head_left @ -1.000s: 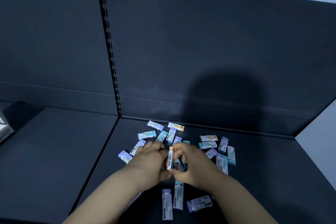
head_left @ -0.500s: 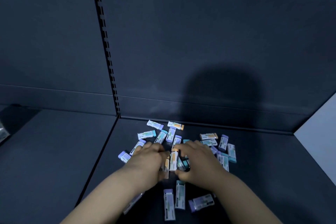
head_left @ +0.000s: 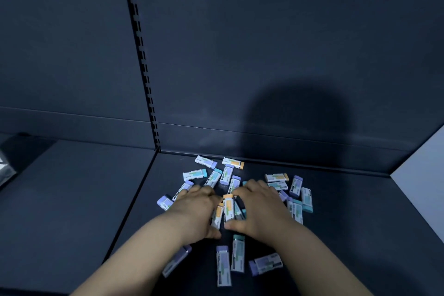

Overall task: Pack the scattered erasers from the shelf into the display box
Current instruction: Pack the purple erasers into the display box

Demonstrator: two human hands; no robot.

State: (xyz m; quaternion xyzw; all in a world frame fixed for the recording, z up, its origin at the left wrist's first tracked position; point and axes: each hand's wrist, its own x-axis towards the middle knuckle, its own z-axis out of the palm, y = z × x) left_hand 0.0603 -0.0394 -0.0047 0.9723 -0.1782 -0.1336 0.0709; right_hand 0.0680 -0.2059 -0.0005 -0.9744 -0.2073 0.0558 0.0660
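Several small erasers (head_left: 276,177) in white sleeves with purple, teal or orange ends lie scattered on the dark shelf (head_left: 348,223). My left hand (head_left: 197,211) and my right hand (head_left: 260,210) rest on the middle of the pile, palms facing each other. Between them they press a short row of erasers side by side: an orange-ended eraser (head_left: 228,208), a second orange one (head_left: 217,216) against my left palm, and a teal one (head_left: 238,211) against my right fingers. No display box is visible. More erasers lie partly hidden under both hands.
The shelf's back panel (head_left: 240,67) rises just behind the pile, with a slotted upright (head_left: 144,67) at the joint. A neighbouring shelf board (head_left: 72,199) lies to the left. A pale object (head_left: 4,168) is cut off at the left edge.
The eraser held up between my fingertips with its barcode showing has been turned and set down beside the others. Both hands have sunk onto the pile and closed in on the row.
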